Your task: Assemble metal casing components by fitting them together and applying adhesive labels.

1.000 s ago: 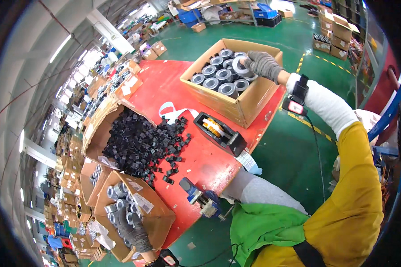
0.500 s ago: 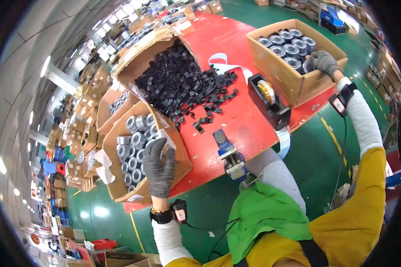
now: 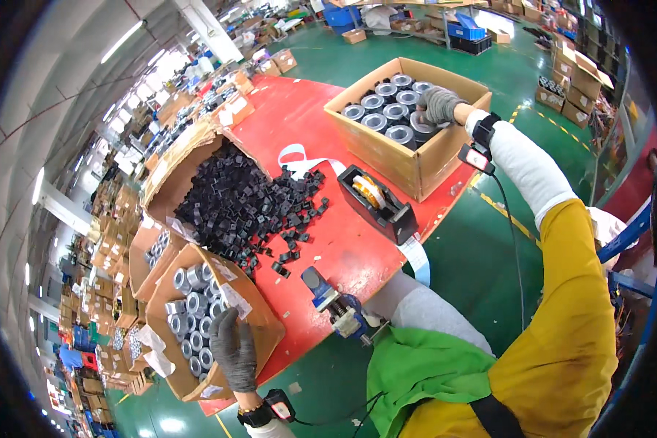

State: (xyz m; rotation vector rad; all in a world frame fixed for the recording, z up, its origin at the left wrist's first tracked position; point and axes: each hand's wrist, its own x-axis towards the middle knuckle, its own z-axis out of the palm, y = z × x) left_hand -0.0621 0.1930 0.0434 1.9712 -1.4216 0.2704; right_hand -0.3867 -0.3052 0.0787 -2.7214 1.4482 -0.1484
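My right hand (image 3: 439, 106), in a grey glove, reaches into the cardboard box (image 3: 376, 155) on the right side of the table. Its fingers curl over a cylindrical part (image 3: 420, 130) with a silver ring top and dark sides, beside several similar parts standing in rows. At the lower left, my left hand (image 3: 233, 354), also gloved, hovers at the near edge of another cardboard box (image 3: 261, 321). Loose grey metal rings (image 3: 196, 303) lie heaped in that box. The left fingers are extended with the thumb apart, and no ring shows in them.
Small black clips (image 3: 230, 197) spill from a tipped carton onto the red table (image 3: 343, 255). A black tape dispenser (image 3: 396, 223) stands near the right box, a white strip (image 3: 416, 259) hanging beside it. A blue vise (image 3: 343, 314) sits at the near table edge.
The view has turned right, so the table and boxes appear farther left. My right hand remains at the right box over the cylindrical part. The left hand stays near its box, slightly closer to the near edge.
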